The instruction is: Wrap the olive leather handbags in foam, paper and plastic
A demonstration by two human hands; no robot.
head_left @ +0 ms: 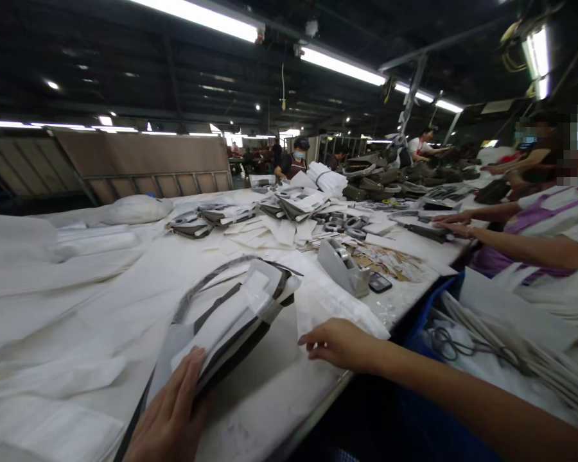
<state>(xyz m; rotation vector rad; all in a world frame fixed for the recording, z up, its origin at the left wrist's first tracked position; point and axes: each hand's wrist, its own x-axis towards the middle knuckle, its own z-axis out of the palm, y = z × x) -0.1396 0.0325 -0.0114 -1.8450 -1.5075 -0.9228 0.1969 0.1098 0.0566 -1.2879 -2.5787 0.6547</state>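
A dark olive handbag (241,353) lies tilted on the white-covered table, with white paper (226,314) on its side and a strap in grey wrapping (192,289) arching behind it. My left hand (173,404) grips its near end, fingers flat over the paper and thumb out of sight. To the right, my right hand (340,343) has its fingers curled together at the lower left corner of a thin white bag (337,295), seemingly pinching its edge. A grey tape dispenser (341,266) stands just beyond that bag.
A small black device (379,282) and loose tags (390,260) lie near the table's right edge. Farther back are wrapped handbags (289,208) and a paper bundle (326,178). A blue-lined bin (428,308) stands at right, below a co-worker's hands (455,224).
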